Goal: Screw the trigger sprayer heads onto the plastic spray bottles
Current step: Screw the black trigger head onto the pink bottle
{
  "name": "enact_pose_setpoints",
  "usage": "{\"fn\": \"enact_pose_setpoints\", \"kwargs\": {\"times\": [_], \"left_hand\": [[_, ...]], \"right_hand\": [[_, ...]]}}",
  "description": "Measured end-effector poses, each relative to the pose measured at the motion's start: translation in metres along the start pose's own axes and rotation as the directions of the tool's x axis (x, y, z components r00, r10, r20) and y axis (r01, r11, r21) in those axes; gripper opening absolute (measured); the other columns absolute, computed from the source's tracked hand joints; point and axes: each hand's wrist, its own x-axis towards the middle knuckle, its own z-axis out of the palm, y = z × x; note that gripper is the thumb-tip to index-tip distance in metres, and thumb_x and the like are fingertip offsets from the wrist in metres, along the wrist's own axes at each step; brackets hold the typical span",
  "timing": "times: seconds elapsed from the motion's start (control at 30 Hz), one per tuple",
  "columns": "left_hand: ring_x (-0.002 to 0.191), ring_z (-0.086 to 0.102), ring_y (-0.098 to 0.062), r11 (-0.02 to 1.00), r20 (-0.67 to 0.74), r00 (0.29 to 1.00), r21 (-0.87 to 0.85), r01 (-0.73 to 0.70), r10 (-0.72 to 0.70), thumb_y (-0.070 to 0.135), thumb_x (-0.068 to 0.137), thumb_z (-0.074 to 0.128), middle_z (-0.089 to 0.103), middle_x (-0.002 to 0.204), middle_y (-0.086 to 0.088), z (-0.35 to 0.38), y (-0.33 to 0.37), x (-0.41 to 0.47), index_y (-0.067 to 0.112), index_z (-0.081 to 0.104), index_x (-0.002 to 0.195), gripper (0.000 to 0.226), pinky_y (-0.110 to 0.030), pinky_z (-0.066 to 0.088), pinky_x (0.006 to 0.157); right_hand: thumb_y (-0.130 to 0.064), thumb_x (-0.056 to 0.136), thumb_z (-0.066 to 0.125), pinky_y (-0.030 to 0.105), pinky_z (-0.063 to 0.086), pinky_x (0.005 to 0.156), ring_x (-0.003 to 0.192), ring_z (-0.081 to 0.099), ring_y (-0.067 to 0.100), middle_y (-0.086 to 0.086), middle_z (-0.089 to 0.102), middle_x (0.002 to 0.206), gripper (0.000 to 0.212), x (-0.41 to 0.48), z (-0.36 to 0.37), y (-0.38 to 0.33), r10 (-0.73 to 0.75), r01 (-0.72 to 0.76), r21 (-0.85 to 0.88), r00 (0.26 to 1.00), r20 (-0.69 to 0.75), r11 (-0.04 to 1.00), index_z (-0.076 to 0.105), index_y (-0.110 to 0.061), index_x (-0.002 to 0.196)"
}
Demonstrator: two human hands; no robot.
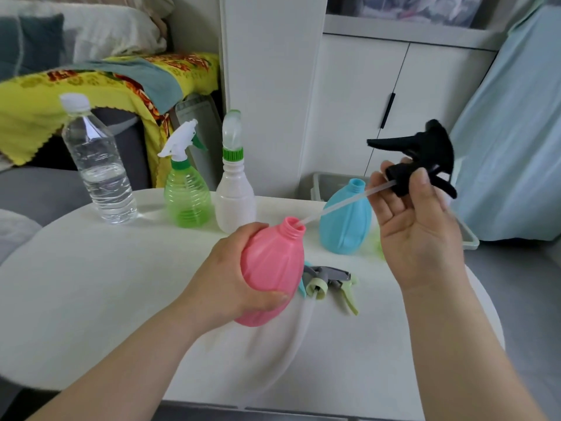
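Observation:
My left hand (230, 275) grips a pink spray bottle (273, 268), tilted with its open neck up and to the right. My right hand (419, 226) holds a black trigger sprayer head (425, 153) up at the right. Its clear dip tube (343, 203) slants down, and the tube's tip sits just inside the pink bottle's neck. A blue bottle (346, 223) with an open neck stands behind the tube. A grey and pale-green sprayer head (331, 284) lies on the white table (121, 284) below it.
At the table's back stand a clear water bottle (97, 165), a green spray bottle with a white sprayer fitted (186, 189) and a white bottle with a green collar (233, 189). A grey bin (334, 183) sits behind the table, with a white cabinet (379, 95) beyond it.

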Motion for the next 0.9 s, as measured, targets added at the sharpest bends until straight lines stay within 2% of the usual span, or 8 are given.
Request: {"fn": "enact_pose_setpoints", "kwargs": {"times": [0.17, 0.27, 0.3, 0.4, 0.57, 0.67, 0.8, 0.9], "left_hand": [[0.091, 0.049, 0.008, 0.996, 0.036, 0.999, -0.087, 0.003, 0.0, 0.046, 0.029, 0.076, 0.047, 0.102, 0.029, 0.012, 0.006, -0.004, 0.062, 0.034, 0.094, 0.079, -0.008, 0.039, 0.063], [0.095, 0.052, 0.004, 0.989, 0.037, 0.999, -0.146, -0.002, 0.007, 0.047, 0.03, 0.075, 0.05, 0.104, 0.026, 0.021, 0.006, -0.005, 0.06, 0.035, 0.096, 0.078, -0.013, 0.043, 0.067], [0.096, 0.052, 0.003, 0.987, 0.032, 0.999, -0.16, 0.002, 0.003, 0.048, 0.029, 0.074, 0.051, 0.105, 0.026, 0.022, 0.005, -0.005, 0.059, 0.036, 0.096, 0.077, -0.015, 0.043, 0.069], [0.096, 0.052, 0.004, 0.984, 0.039, 0.999, -0.176, 0.024, -0.017, 0.044, 0.033, 0.075, 0.051, 0.104, 0.026, 0.025, -0.003, -0.004, 0.059, 0.036, 0.095, 0.075, -0.014, 0.043, 0.07], [0.09, 0.05, 0.018, 0.985, 0.052, 0.998, -0.166, 0.049, -0.041, 0.049, 0.029, 0.073, 0.052, 0.1, 0.028, 0.027, -0.016, -0.006, 0.063, 0.035, 0.092, 0.074, -0.004, 0.044, 0.062], [0.086, 0.046, 0.026, 0.985, 0.025, 0.999, -0.169, 0.04, -0.036, 0.049, 0.029, 0.071, 0.051, 0.098, 0.029, 0.027, -0.02, -0.005, 0.069, 0.033, 0.088, 0.073, 0.004, 0.039, 0.061], [0.084, 0.046, 0.027, 0.986, -0.008, 0.999, -0.164, 0.04, -0.042, 0.049, 0.029, 0.069, 0.051, 0.096, 0.032, 0.029, -0.023, -0.003, 0.075, 0.03, 0.085, 0.073, 0.005, 0.037, 0.06], [0.087, 0.044, 0.029, 0.985, -0.006, 0.999, -0.166, 0.034, -0.036, 0.048, 0.03, 0.071, 0.053, 0.092, 0.045, 0.03, -0.024, -0.003, 0.077, 0.029, 0.085, 0.075, 0.006, 0.036, 0.061]], "right_hand": [[-0.029, 0.063, 0.057, 0.018, 0.054, 0.06, 0.067, 0.068, 0.009, -0.008, 0.073, 0.069, 0.022, -0.008, 0.005, 0.016, 0.065, -0.025, -0.275, 0.989, 0.136, 0.961, 0.062, -0.017, 0.081], [-0.019, 0.071, 0.063, 0.018, 0.055, 0.07, 0.072, 0.068, 0.005, -0.012, 0.073, 0.07, 0.007, -0.015, 0.004, 0.032, 0.147, -0.042, -0.468, 0.971, 0.189, 0.883, 0.065, -0.022, 0.077], [-0.015, 0.074, 0.064, 0.018, 0.055, 0.074, 0.075, 0.067, 0.004, -0.013, 0.073, 0.071, 0.01, -0.016, 0.002, 0.036, 0.189, -0.06, -0.518, 0.961, 0.201, 0.853, 0.067, -0.024, 0.076], [-0.014, 0.077, 0.063, 0.012, 0.052, 0.073, 0.078, 0.066, 0.001, -0.014, 0.072, 0.072, 0.017, -0.02, -0.001, 0.043, 0.289, -0.097, -0.6, 0.929, 0.232, 0.794, 0.068, -0.03, 0.073], [-0.009, 0.082, 0.057, 0.015, 0.051, 0.084, 0.091, 0.065, 0.0, -0.016, 0.072, 0.084, 0.023, -0.024, -0.003, 0.045, 0.426, -0.12, -0.644, 0.838, 0.342, 0.755, 0.064, -0.03, 0.086], [-0.005, 0.081, 0.059, 0.016, 0.051, 0.084, 0.086, 0.064, -0.002, -0.015, 0.071, 0.084, 0.025, -0.026, 0.0, 0.051, 0.414, -0.124, -0.632, 0.846, 0.335, 0.765, 0.063, -0.029, 0.087], [-0.006, 0.073, 0.068, 0.012, 0.05, 0.073, 0.077, 0.063, -0.003, -0.016, 0.068, 0.077, 0.026, -0.03, 0.005, 0.064, 0.283, -0.038, -0.676, 0.924, 0.256, 0.736, 0.06, -0.029, 0.082], [-0.008, 0.069, 0.072, 0.014, 0.048, 0.073, 0.074, 0.059, -0.002, -0.01, 0.062, 0.08, 0.031, -0.034, 0.008, 0.074, 0.217, 0.0, -0.706, 0.951, 0.219, 0.708, 0.051, -0.028, 0.079]]}}
